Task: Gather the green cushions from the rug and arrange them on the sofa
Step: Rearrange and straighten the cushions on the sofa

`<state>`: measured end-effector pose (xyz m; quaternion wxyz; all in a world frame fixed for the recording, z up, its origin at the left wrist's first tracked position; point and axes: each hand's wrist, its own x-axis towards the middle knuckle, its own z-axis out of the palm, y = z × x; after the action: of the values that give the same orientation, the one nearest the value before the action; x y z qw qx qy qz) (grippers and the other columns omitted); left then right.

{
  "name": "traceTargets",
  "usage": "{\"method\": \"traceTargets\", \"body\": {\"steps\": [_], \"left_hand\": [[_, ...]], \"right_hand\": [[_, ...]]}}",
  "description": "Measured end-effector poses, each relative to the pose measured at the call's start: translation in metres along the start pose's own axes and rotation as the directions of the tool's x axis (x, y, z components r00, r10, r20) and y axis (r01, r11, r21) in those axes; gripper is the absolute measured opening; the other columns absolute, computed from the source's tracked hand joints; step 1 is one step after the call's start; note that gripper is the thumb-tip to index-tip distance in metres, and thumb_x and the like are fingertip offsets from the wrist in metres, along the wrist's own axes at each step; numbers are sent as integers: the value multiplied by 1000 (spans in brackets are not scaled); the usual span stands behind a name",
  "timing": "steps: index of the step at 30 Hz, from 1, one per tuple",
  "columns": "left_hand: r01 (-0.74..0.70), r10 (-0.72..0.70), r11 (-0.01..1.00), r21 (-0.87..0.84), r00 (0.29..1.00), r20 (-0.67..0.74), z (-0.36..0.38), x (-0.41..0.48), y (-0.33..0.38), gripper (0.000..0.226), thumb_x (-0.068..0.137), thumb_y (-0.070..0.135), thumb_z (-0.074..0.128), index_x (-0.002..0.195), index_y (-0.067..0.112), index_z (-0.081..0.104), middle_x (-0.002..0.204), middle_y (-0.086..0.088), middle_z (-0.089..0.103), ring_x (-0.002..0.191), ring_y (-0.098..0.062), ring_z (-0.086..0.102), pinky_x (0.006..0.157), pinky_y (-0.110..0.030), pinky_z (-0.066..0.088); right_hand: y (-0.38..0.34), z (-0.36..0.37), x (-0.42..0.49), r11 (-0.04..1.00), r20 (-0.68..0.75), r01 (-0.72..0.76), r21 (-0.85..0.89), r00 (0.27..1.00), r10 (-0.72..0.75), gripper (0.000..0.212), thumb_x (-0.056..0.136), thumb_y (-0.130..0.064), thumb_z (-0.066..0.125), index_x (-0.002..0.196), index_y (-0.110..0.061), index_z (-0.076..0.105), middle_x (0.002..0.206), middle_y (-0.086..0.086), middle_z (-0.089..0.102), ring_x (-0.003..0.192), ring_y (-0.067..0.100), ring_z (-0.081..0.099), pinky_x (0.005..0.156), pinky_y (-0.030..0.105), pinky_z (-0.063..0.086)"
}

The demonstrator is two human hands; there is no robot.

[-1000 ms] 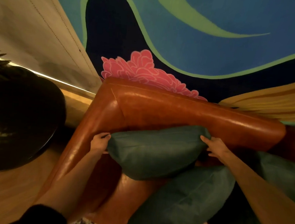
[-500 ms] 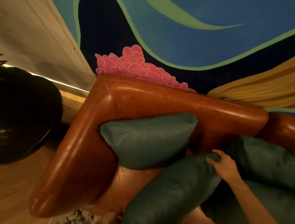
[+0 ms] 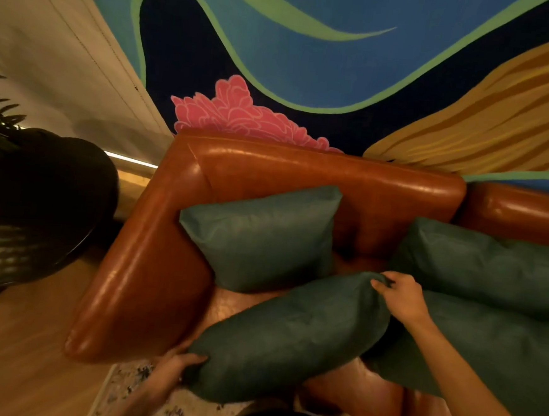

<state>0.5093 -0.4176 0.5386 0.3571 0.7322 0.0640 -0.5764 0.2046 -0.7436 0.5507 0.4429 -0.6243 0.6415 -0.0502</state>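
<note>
A brown leather sofa [image 3: 149, 283] stands against the painted wall. One green cushion [image 3: 261, 236] leans upright in the sofa's left corner against the backrest. A second green cushion [image 3: 289, 337] lies slanted across the seat in front of it. My left hand [image 3: 171, 369] grips its lower left corner, and my right hand [image 3: 402, 295] pinches its upper right corner. Two more green cushions lie to the right: one against the backrest [image 3: 485, 267], one lower on the seat [image 3: 491, 353].
A large dark plant pot [image 3: 36, 209] with fern leaves stands on the wooden floor [image 3: 18, 361] left of the sofa arm. A patterned rug [image 3: 127, 390] edge shows at the bottom. The colourful mural wall [image 3: 311, 63] rises behind the sofa.
Both hands have let go of the corner cushion, which now rests upright against the backrest. They have moved down and taken hold of the front cushion's two corners.
</note>
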Motion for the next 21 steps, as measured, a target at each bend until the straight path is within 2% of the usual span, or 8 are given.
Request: {"method": "traceTargets", "body": {"steps": [3,5,7,11,14,17,19,21], "left_hand": [[-104,95,989,-104,991,-90,-26,8,34,41,75,-3,57,116,2,61,108,-22,68,89,-34,69,84,-48,54],[-149,130,985,-87,973,-190,-35,12,51,24,87,-4,50,107,2,62,100,-20,67,68,-24,73,67,-38,60],[-175,166,984,-27,964,-206,-35,14,61,18,92,-2,50,101,8,62,90,-12,66,54,-13,70,47,-24,56],[-232,226,973,3,946,-234,-32,23,93,31,92,-3,50,117,15,57,95,-8,65,70,-20,65,46,-22,55],[-258,248,966,4,923,-294,-28,43,106,36,93,-2,50,120,21,58,107,-9,64,81,-23,64,58,-29,57],[-197,194,980,32,900,-389,-21,66,98,35,93,9,55,125,22,61,111,-9,65,94,-26,64,74,-37,56],[-148,152,988,42,891,-429,-15,73,90,32,90,20,61,122,26,61,114,-9,64,98,-29,62,75,-40,55],[-151,168,986,74,888,-429,-13,75,88,27,89,23,64,116,26,62,116,-9,63,100,-32,62,72,-44,57]], "right_hand": [[1,2,-5,999,31,-29,31,999,28,7,88,-20,69,85,-15,70,80,11,72,78,25,69,72,47,60],[-6,5,-4,999,45,-40,35,998,38,10,89,-20,68,86,-11,71,82,15,71,75,26,70,61,46,61],[-13,6,0,999,48,-44,26,998,43,14,89,-20,67,86,-7,71,83,19,71,70,28,70,55,45,61],[-34,4,22,996,67,-78,36,995,76,16,90,-20,67,99,-7,69,94,18,70,65,26,69,44,36,58],[-45,13,43,988,68,-130,79,990,125,16,90,-20,65,104,-13,67,102,16,67,81,29,69,55,43,61],[-39,40,49,974,61,-210,79,977,205,45,89,-26,65,130,-10,57,127,15,61,112,35,62,80,44,58],[-28,54,41,971,60,-225,87,974,220,58,90,-33,65,139,-6,49,140,17,53,126,35,52,103,41,46],[-17,57,38,967,40,-222,127,975,218,58,90,-37,64,137,-5,50,138,18,54,127,37,52,107,41,42]]}}
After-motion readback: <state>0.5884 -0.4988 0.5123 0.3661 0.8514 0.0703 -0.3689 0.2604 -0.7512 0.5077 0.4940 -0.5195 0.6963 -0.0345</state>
